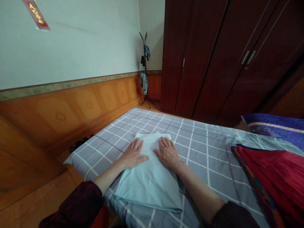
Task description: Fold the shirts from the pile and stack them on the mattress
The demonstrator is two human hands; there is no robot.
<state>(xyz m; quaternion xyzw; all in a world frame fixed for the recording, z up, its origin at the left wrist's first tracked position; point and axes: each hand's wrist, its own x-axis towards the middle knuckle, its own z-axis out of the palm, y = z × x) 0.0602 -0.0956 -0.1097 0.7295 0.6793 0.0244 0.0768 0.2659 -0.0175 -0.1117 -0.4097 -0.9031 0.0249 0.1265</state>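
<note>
A pale mint-green garment (pixel 149 180), folded into a long shape, lies flat on the bed's grey checked sheet (pixel 197 152). It looks like a shirt, with its narrower end away from me and its wider hem near the bed's front edge. My left hand (pixel 133 155) rests flat on its left side, fingers stretched and thumb pointing inward. On the upper right part lies my right hand (pixel 168 152), palm down with its fingers out. Both palms touch the cloth, and neither hand grips it.
Red clothing (pixel 280 171) with a patterned edge lies on the bed at right, near purple-blue bedding (pixel 277 126). A dark red wardrobe (pixel 201 57) stands behind the bed. In the corner is a coat rack (pixel 145 63) with clothes. Dark shoes (pixel 80 143) sit by the left bedside.
</note>
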